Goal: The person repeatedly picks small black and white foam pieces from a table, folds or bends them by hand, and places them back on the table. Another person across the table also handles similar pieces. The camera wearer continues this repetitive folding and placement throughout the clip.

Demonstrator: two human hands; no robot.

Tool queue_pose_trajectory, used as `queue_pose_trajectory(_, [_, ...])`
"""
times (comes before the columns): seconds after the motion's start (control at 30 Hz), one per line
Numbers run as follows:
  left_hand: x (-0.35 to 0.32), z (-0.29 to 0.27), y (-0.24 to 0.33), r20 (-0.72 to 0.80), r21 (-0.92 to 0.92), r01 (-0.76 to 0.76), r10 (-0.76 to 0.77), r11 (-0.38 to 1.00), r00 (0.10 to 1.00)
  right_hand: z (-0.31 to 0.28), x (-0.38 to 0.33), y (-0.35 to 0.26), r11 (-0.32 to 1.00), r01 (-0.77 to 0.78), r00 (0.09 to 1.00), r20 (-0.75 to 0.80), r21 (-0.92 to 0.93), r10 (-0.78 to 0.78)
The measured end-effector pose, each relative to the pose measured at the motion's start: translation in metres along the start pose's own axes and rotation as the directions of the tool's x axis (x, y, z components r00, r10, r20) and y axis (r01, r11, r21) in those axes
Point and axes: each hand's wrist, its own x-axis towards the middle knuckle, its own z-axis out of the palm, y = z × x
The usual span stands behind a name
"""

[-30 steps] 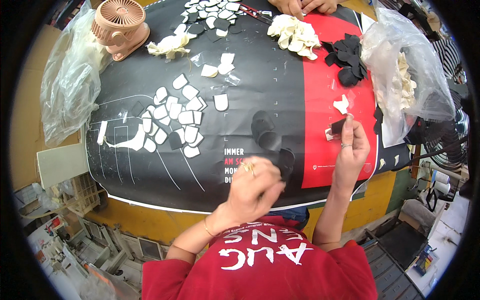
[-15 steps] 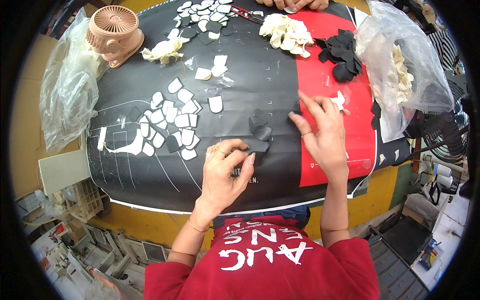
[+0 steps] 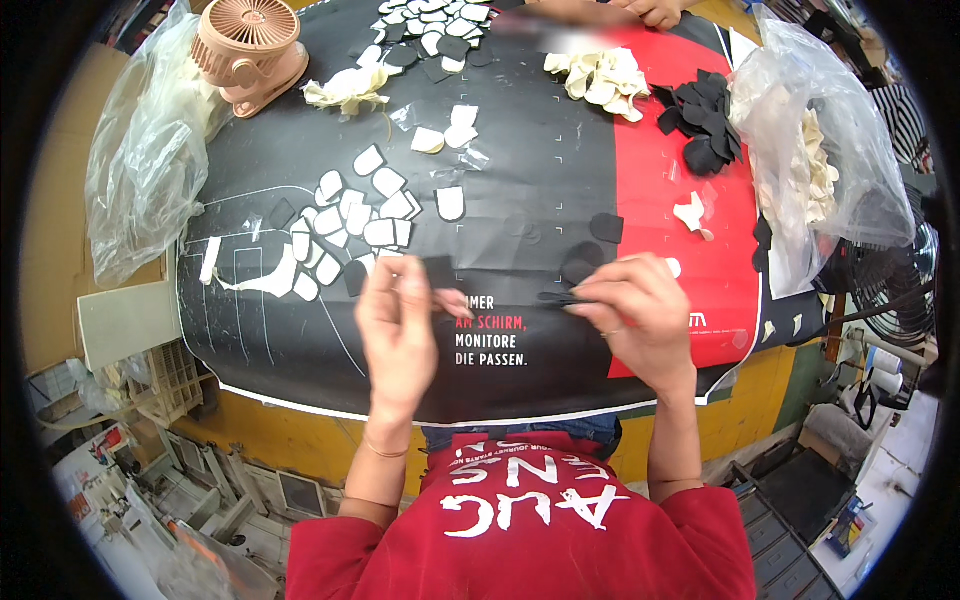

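Note:
My left hand [image 3: 397,335] is raised over the black part of the mat, its fingers pinched on a small black patch [image 3: 438,271] that sticks out by the fingertips. My right hand [image 3: 640,312], also pinched, grips a thin dark piece [image 3: 562,298], seen nearly edge-on. Beyond its fingers lie a loose round black patch [image 3: 580,262] and a squarish black patch [image 3: 606,228]. A cluster of white-faced, black-edged rounded tabs [image 3: 380,232] spreads beyond my left hand, and one single tab [image 3: 451,203] lies apart from it.
Farther off are a pink desk fan [image 3: 247,55], cream pieces [image 3: 600,82], a black pile [image 3: 700,122] and more white tabs [image 3: 430,30]. Clear plastic bags [image 3: 150,150] flank the mat. Another person's hand [image 3: 655,12] shows at the far edge beside a blurred object.
My left hand has moved left and lifted, now with a black patch in its fingers. My right hand has closed on a dark piece. The view has shifted slightly; the far person's hands have moved.

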Motion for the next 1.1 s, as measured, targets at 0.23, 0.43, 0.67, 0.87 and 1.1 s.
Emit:
queue_pose_trajectory(0.23, [-0.001, 0.014, -0.008, 0.291, 0.651, -0.186, -0.017, 0.736, 0.956, -0.019, -0.006, -0.002, 0.917, -0.265, 0.945, -0.107, 0.297, 0.308])
queue_pose_trajectory(0.43, [-0.005, 0.033, -0.004, 0.22, 0.604, -0.346, 0.268, 0.718, 0.938, -0.011, 0.001, -0.015, 0.869, -0.349, 0.925, -0.02, 0.351, 0.379])
queue_pose_trajectory(0.67, [-0.004, 0.035, 0.006, 0.378, 0.312, -0.44, 0.315, 0.842, 0.87, 0.006, 0.002, -0.026, 0.828, -0.264, 0.948, -0.027, 0.495, 0.318])
queue_pose_trajectory(0.87, [-0.025, 0.042, 0.008, 0.274, 0.069, -0.324, 0.294, 0.944, 0.916, 0.009, -0.001, -0.038, 0.631, -0.214, 0.914, -0.074, 0.745, 0.398])
queue_pose_trajectory(1.1, [-0.03, 0.041, 0.01, 0.088, -0.149, -0.066, 0.079, 0.987, 0.993, 0.009, 0.009, -0.04, 0.969, -0.017, 0.935, -0.339, 0.248, 0.103])
